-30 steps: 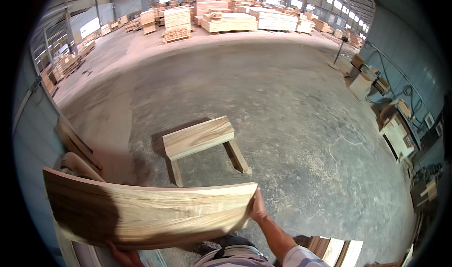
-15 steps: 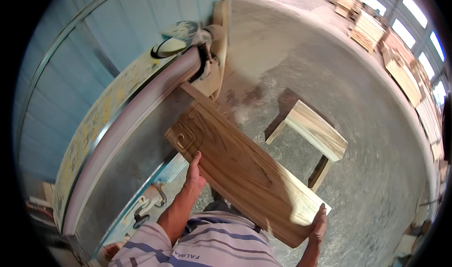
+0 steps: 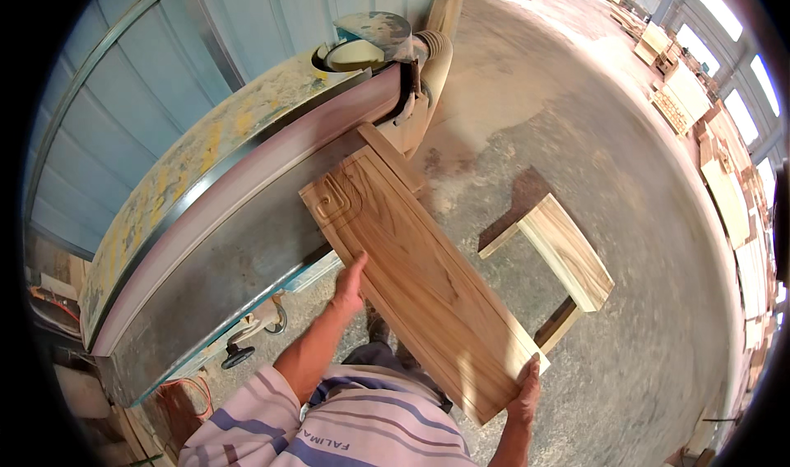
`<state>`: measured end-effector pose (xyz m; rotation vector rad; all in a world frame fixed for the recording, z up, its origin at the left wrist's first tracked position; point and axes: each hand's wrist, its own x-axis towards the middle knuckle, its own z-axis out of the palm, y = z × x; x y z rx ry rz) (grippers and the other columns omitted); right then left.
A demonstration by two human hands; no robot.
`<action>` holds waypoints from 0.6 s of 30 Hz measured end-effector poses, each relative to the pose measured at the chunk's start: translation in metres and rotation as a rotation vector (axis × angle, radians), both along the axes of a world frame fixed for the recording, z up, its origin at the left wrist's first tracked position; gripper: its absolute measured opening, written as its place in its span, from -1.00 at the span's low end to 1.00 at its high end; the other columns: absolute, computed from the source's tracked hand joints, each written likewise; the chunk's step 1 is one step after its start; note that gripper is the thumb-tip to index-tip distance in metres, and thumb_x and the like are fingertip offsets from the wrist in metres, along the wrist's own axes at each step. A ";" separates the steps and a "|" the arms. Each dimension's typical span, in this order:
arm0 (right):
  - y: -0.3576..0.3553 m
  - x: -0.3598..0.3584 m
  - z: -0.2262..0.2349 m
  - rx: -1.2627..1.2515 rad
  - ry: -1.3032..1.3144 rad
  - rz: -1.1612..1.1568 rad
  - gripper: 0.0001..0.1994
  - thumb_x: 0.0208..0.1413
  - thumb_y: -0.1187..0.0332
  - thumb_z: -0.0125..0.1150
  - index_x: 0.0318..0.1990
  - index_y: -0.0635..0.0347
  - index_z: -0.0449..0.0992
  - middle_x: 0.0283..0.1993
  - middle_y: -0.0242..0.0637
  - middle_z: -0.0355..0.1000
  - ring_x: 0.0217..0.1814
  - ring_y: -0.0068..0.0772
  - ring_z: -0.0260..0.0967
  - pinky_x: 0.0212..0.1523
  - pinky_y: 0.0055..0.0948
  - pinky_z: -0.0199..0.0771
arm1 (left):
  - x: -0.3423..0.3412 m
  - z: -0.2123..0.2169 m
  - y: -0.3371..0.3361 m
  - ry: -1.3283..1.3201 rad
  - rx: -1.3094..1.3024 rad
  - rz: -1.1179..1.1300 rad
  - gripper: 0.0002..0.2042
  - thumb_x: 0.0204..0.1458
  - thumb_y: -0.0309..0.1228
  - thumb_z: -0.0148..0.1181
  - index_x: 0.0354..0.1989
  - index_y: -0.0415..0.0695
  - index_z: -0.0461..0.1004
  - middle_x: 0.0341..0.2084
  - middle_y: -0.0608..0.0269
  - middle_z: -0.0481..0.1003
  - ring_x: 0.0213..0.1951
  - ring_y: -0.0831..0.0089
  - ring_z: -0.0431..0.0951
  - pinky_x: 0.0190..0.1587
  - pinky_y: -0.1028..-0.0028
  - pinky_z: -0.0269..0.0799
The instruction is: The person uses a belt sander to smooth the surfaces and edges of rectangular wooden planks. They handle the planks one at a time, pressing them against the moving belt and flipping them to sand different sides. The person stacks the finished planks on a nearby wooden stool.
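Head view: the grooved wooden panel [image 3: 428, 286] lies diagonally, its upper-left end overlapping the steel table [image 3: 222, 236] of the belt sander [image 3: 329, 121]; contact cannot be determined. Left hand [image 3: 349, 286] grips the near long edge, thumb uppermost; right hand [image 3: 525, 391] grips the lower-right end. Other fingers are largely hidden. Past the far edge: a pale board [image 3: 568, 249] on bearers [image 3: 559, 324], then concrete floor [image 3: 658, 220] extending rightward.

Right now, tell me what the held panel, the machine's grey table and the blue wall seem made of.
Panel: wood, by its streaked brown grain; it looks smooth, though whether it is sealed I can't tell.
Grey table: probably bare metal, judging by its flat surface and patchy, dull sheen.
Blue wall: likely painted sheet metal, since long ridges run along it; plastic isn't ruled out.
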<state>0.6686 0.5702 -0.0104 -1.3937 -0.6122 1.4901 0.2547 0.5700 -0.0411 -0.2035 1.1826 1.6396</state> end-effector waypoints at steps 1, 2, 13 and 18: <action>0.001 -0.012 0.010 0.016 -0.019 0.053 -0.40 0.19 -0.02 -0.01 0.22 0.25 0.21 0.20 -0.39 0.22 0.23 -0.49 0.13 0.27 -0.44 0.04 | 0.016 0.010 -0.007 -0.024 -0.016 0.001 -0.38 -0.06 -0.12 0.28 0.14 -0.14 0.24 0.07 0.13 0.34 0.10 0.22 0.33 0.10 0.18 0.29; 0.004 -0.018 0.008 -0.018 0.042 0.063 -0.40 0.19 -0.02 -0.02 0.24 0.23 0.19 0.20 -0.39 0.21 0.24 -0.48 0.12 0.27 -0.43 0.04 | 0.025 0.012 -0.008 -0.051 -0.032 -0.005 -0.39 -0.06 -0.12 0.28 0.14 -0.11 0.25 0.07 0.15 0.35 0.11 0.21 0.33 0.11 0.16 0.29; 0.017 -0.053 0.004 0.011 0.075 0.161 -0.39 0.19 -0.08 -0.08 0.27 0.11 0.15 0.26 -0.37 0.12 0.27 -0.38 0.08 0.25 -0.31 0.10 | -0.001 -0.003 0.015 -0.073 -0.100 -0.001 -0.32 -0.11 -0.09 0.32 0.16 -0.11 0.22 0.09 0.16 0.33 0.11 0.18 0.32 0.10 0.07 0.28; 0.022 -0.072 0.012 -0.068 0.173 0.156 -0.40 0.19 -0.07 -0.08 0.26 0.11 0.15 0.25 -0.30 0.14 0.24 -0.32 0.12 0.22 -0.27 0.17 | -0.017 -0.016 0.015 -0.059 -0.072 0.008 -0.33 -0.11 -0.09 0.32 0.16 -0.11 0.22 0.09 0.16 0.33 0.12 0.18 0.31 0.10 0.07 0.28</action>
